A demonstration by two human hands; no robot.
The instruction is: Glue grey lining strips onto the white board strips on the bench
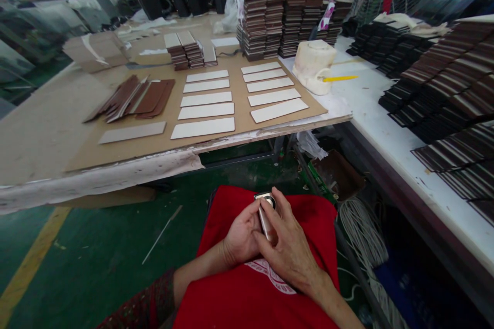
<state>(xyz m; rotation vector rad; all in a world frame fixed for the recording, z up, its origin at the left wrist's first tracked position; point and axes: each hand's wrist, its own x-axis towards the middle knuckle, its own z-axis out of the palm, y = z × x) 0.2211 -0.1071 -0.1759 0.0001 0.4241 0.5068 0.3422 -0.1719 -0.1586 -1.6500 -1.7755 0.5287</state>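
A small rose-gold device [266, 223] with a round dark ring at its top end is held above my lap. My left hand [243, 232] closes on its left side, fingers mostly hidden behind it. My right hand [288, 247] wraps round the other side, thumb low and fingers near the ring. What kind of device it is, I cannot tell. Beneath both hands lies a red apron [227, 293] with white print.
On the table ahead, pale strips [204, 111] lie in two columns on a brown board [116, 157]. Brown pieces [154, 97] fan out at left. Tall stacks [266, 10], a white tub [314, 64] and a yellow-handled tool [341, 78] stand behind. Dark piles [459, 77] cover the right-hand table.
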